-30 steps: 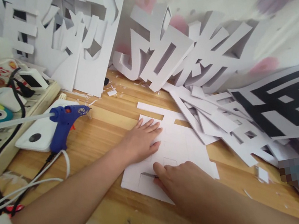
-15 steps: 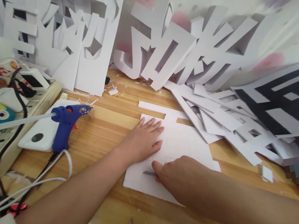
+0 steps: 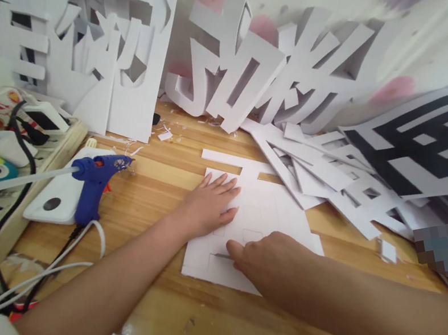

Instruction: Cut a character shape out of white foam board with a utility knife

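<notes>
A white foam-board sheet point(image 3: 257, 208) with thin drawn lines and cut notches along its far edge lies flat on the wooden table. My left hand point(image 3: 211, 204) presses on its left part, palm down and fingers spread. My right hand point(image 3: 265, 255) is closed low over the near part of the sheet. A thin grey blade point(image 3: 221, 256), looking like that of a craft knife, sticks out left of the right thumb and lies against the board. Its handle is hidden inside my fist.
A blue hot glue gun point(image 3: 96, 181) rests on a white box point(image 3: 50, 201) at left, near cables and a power strip point(image 3: 53, 157). Cut white characters point(image 3: 243, 77) lean against the wall. Offcuts point(image 3: 314, 163) and a black-printed sheet point(image 3: 432, 142) lie at right.
The whole view has shifted slightly. My right hand has slid a little to the right along the sheet, still closed. My left hand stays pressed in the same spot.
</notes>
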Demonstrator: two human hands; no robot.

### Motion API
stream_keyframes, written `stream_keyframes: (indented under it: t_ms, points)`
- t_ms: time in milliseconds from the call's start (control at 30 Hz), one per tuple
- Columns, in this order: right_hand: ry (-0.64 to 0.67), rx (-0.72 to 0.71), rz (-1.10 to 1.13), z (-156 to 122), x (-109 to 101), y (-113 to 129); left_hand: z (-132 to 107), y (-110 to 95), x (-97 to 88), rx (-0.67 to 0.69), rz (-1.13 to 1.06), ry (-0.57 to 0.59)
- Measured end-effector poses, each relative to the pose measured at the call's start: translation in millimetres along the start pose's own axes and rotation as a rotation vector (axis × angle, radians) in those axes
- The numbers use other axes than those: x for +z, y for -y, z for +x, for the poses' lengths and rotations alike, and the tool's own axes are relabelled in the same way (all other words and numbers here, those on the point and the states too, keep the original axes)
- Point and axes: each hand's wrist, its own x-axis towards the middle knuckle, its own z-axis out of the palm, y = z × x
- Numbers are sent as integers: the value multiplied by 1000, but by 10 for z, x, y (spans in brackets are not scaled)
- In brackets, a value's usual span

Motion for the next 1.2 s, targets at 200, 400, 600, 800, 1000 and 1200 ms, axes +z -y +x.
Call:
stream_keyframes:
  t_ms: [200,400,600,800,1000,1200]
  points:
    - [56,28,-8,-66,41,-26,-6,11,2,10,-3,-6]
    - [91,73,-32,-179,91,-65,-12,-3,-3,0,-1,-3]
    - [79,109,-45,-416,204,-158,-9,26,45,14,10,-33]
    - [102,151,0,-627,242,-229,-29,33,82,17,-10,-100]
    - [53,518,341,-1032,369,-416,-86,82,34,16,-90,-156]
    - [-10,858,132,-1211,690,-532,-157,181,-55,-379,-254,-437]
